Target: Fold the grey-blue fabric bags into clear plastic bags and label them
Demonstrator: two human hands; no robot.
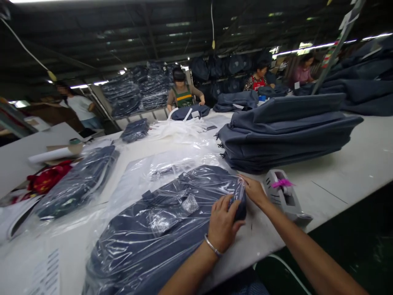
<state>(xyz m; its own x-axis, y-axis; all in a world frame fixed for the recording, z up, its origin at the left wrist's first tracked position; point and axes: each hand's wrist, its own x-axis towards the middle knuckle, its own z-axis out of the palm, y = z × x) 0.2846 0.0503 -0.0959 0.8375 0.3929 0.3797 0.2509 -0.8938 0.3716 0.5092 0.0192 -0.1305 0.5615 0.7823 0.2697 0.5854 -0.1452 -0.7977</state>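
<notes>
A dark blue fabric bag in a clear plastic bag (132,237) lies flat on the white table in front of me. My left hand (225,219), with a silver bracelet at the wrist, rests on top of its right end, fingers spread over the plastic. At the far right corner, my right hand (253,190) pinches the edge of the plastic; its fingertips are partly hidden. Just right of that hand stands a grey tape dispenser (287,198) with a pink ribbon tied on it.
Unwrapped dark blue bags (285,135) are stacked beyond the dispenser. Another wrapped bag (80,184) lies at left, beside red cloth (50,176). White straps (179,131) are heaped farther back. A co-worker (184,94) stands across the table; other people work behind.
</notes>
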